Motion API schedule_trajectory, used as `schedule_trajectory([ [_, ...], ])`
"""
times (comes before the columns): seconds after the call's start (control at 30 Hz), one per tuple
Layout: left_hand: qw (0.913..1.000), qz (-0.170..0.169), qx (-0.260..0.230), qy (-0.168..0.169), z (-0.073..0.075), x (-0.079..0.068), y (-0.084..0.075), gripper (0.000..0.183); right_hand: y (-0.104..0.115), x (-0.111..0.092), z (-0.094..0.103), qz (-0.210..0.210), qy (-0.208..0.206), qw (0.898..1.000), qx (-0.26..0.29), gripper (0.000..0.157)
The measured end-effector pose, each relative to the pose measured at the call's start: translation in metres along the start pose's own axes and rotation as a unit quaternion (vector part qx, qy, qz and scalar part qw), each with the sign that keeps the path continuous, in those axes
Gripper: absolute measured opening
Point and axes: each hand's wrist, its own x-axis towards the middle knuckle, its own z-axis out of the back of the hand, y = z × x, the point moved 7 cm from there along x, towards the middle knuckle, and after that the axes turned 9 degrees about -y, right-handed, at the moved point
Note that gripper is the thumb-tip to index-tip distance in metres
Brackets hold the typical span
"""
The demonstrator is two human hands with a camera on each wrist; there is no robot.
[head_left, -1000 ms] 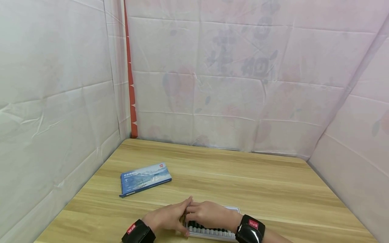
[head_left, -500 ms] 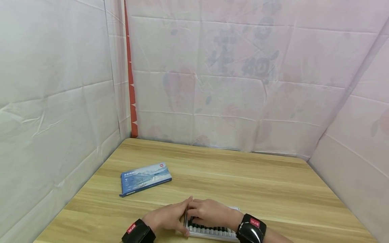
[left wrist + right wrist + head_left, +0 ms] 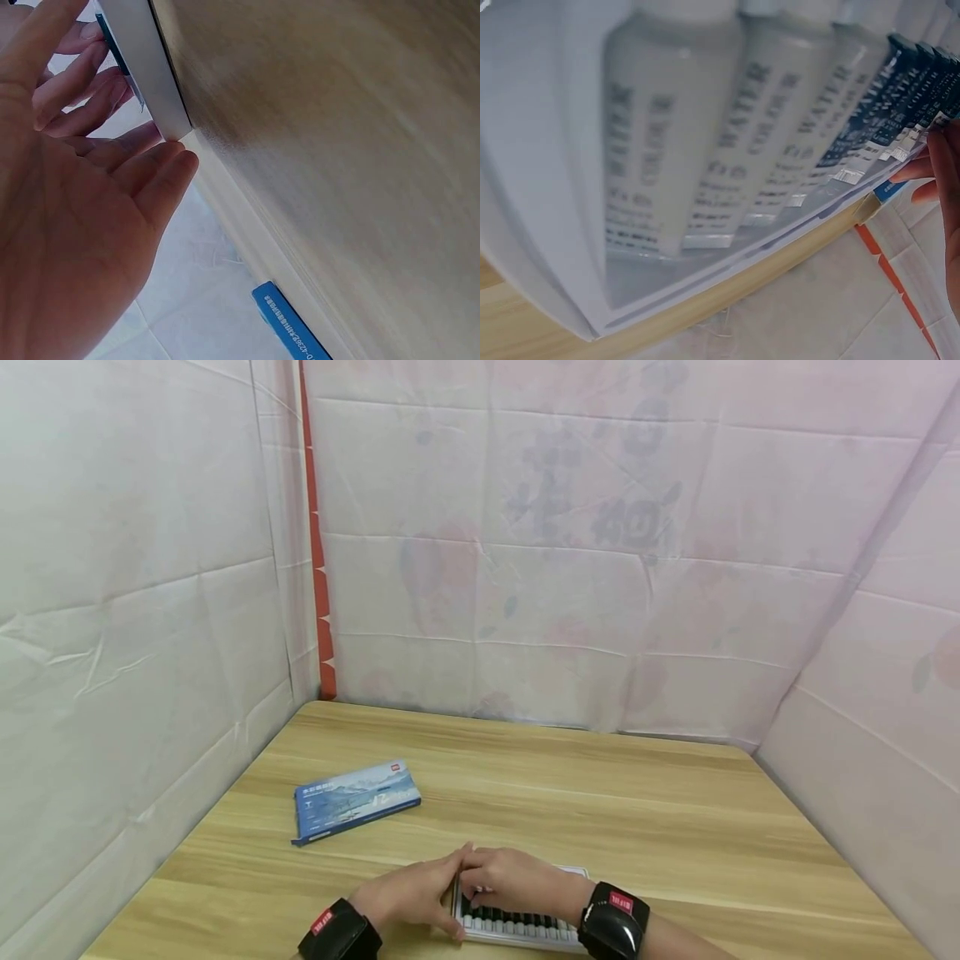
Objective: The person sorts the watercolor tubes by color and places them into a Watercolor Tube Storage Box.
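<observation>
A white tray of watercolour paint tubes lies at the table's near edge in the head view. Thumb and fingers of my left hand span the tray's left end, fingertips at its corner in the left wrist view. Bent over that end, my right hand pinches a dark paint tube with a silvery crimped end. White-bodied tubes fill the near side of the right wrist view, and dark-labelled ones stand by the right fingers. My right hand hides part of the row.
A flat blue cardboard box lies on the wooden table, beyond my left hand. White cloth sheets enclose the table at the back and both sides. Both wrists wear black straps.
My right hand has shifted slightly over the tray's left end, and its fingers now draw together with a small whitish part showing between them. The left hand stays on the tray.
</observation>
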Motion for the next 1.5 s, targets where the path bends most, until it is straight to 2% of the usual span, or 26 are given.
schedule_trajectory([
  [0.17,1.0,0.004,0.007,0.0,0.0,0.0,0.002,0.1,-0.003,0.001,0.0,-0.011,0.005,1.0,0.014,0.01],
  [0.27,1.0,0.002,-0.001,0.002,0.0,0.0,0.002,0.099,-0.002,0.002,0.001,-0.006,0.013,1.0,0.005,0.017],
  [0.37,0.9999,-0.001,-0.011,0.005,-0.001,0.0,0.0,0.099,0.002,0.002,0.003,0.022,0.015,0.999,-0.018,0.024],
  [0.53,1.0,-0.003,-0.003,0.003,-0.001,0.0,-0.004,0.098,0.01,0.0,0.005,0.08,0.011,0.994,-0.069,0.014],
  [0.67,1.0,-0.007,0.002,0.003,-0.001,0.0,-0.004,0.098,0.011,0.0,0.004,0.096,0.004,0.991,-0.093,0.011],
  [1.0,0.9999,-0.01,-0.002,0.003,0.001,-0.001,-0.003,0.097,0.01,0.0,0.002,0.105,-0.006,0.99,-0.094,0.013],
  [1.23,1.0,-0.002,-0.002,0.006,0.0,0.0,-0.001,0.098,0.008,0.0,0.002,0.087,-0.006,0.992,-0.088,0.014],
  [1.5,0.9999,-0.004,0.01,0.002,0.0,0.001,0.001,0.098,0.008,0.001,0.002,0.084,-0.002,0.994,-0.069,0.011],
])
